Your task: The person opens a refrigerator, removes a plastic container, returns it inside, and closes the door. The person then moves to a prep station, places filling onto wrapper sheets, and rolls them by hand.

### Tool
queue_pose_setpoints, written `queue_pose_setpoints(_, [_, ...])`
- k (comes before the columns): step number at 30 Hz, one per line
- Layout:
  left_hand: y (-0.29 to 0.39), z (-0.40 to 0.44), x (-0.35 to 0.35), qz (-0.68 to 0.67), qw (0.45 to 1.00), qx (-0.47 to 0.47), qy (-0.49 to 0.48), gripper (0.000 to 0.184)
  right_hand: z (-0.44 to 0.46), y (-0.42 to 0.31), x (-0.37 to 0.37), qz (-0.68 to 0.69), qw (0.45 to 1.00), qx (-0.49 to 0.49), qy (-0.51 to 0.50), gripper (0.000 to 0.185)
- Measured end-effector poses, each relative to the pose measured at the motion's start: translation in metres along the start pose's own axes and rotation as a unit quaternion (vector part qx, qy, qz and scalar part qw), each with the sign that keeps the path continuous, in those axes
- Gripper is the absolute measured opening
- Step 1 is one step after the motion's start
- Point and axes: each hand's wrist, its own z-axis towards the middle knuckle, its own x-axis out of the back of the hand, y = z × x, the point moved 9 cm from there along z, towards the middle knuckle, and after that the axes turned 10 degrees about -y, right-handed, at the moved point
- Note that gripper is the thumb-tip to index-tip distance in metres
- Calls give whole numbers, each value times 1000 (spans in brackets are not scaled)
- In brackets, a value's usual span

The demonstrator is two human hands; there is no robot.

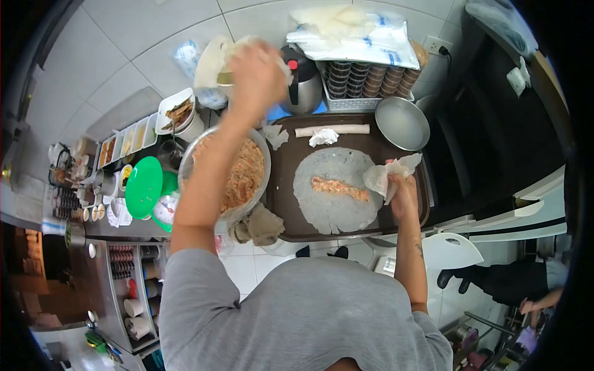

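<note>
My right hand is closed on a crumpled whitish paper towel, at the right side of a dark tray. Beside it on the tray lies a round, thin, translucent wrapper sheet, with a strip of orange-pink filling across its middle. A pale rolled piece lies behind the sheet, and a crumpled white tissue touches it. My left hand is raised at the back, blurred by motion, among pale sheet-like material. Its fingers are not clear. Under my left forearm stands a large metal bowl of filling.
A round metal pan rests at the tray's back right corner. Behind stand a steel jug and a basket of stacked cups. A damp cloth lies by the bowl, with a green lid further left. Another person is at right.
</note>
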Motion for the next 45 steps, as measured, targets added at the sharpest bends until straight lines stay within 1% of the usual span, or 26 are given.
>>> queue_pose_setpoints(1, [20,-13,-50,-95,985,-19,-143,29,2,2,-1,3,1000,1,-5,36])
queue_pose_setpoints(2, [64,-35,-52,-193,953,-82,-218,37,4,5,-1,5,1000,1,-10,35])
queue_pose_setpoints(4, [103,-86,-126,-120,939,-113,-302,49,3,7,-5,-1,1000,-4,-11,35])
queue_pose_setpoints(5, [109,-101,-160,-102,931,-131,-325,45,2,5,-10,-9,1000,-8,-8,35])
queue_pose_setpoints(6, [110,-111,-181,-90,932,-159,-314,37,2,1,-13,-19,1000,-10,-5,35])
queue_pose_setpoints(9, [86,-102,-141,-145,940,-130,-282,28,-3,-5,-8,-52,999,8,7,38])
queue_pose_setpoints(10, [72,-97,-125,-106,933,-100,-329,28,-3,-2,-3,-44,999,3,1,38])
queue_pose_setpoints(13, [23,-102,-147,50,887,-64,-454,32,-4,5,-3,-1,1000,-9,-3,37])
queue_pose_setpoints(16, [9,-120,-197,87,863,-78,-491,39,0,10,-24,-18,1000,-7,-24,35])
queue_pose_setpoints(19, [18,-117,-200,27,921,-61,-383,26,4,15,-42,-37,998,-3,-41,34])
queue_pose_setpoints(20, [24,-113,-182,3,936,-77,-343,31,4,15,-47,-45,998,-2,-44,35])
queue_pose_setpoints(21, [20,-111,-165,-43,935,-56,-348,33,4,14,-50,-53,997,1,-48,35])
queue_pose_setpoints(23, [4,-107,-123,-135,925,-15,-355,38,3,13,-49,-52,997,1,-50,36])
queue_pose_setpoints(25, [-47,-119,-86,-148,895,116,-404,63,-1,14,-44,-56,997,-8,-47,36])
queue_pose_setpoints(27, [-112,-152,-80,-168,873,215,-405,69,-4,16,-38,-63,997,-23,-38,36])
queue_pose_setpoints(29, [-142,-182,-87,-142,828,226,-493,62,-1,22,-31,-67,997,-20,-28,36])
queue_pose_setpoints(32, [-168,-207,-114,-109,835,212,-496,47,5,25,-36,-66,997,-10,-37,34])
queue_pose_setpoints(35, [-143,-177,-56,-37,903,170,-394,37,6,28,-43,-84,995,-15,-44,34])
queue_pose_setpoints(38, [-125,-147,-11,-196,884,159,-394,35,4,23,-56,-89,995,-13,-53,34])
queue_pose_setpoints(39, [-120,-137,2,-242,854,163,-431,36,3,22,-59,-86,995,-11,-56,35])
queue_pose_setpoints(41, [-120,-99,23,-276,902,74,-325,39,3,23,-62,-78,995,-8,-67,35])
queue_pose_setpoints(43, [-125,-51,33,-268,932,46,-241,42,4,29,-63,-76,995,-11,-68,35])
queue_pose_setpoints(45, [-128,-3,22,-200,969,-27,-143,43,6,37,-63,-81,995,-21,-62,35])
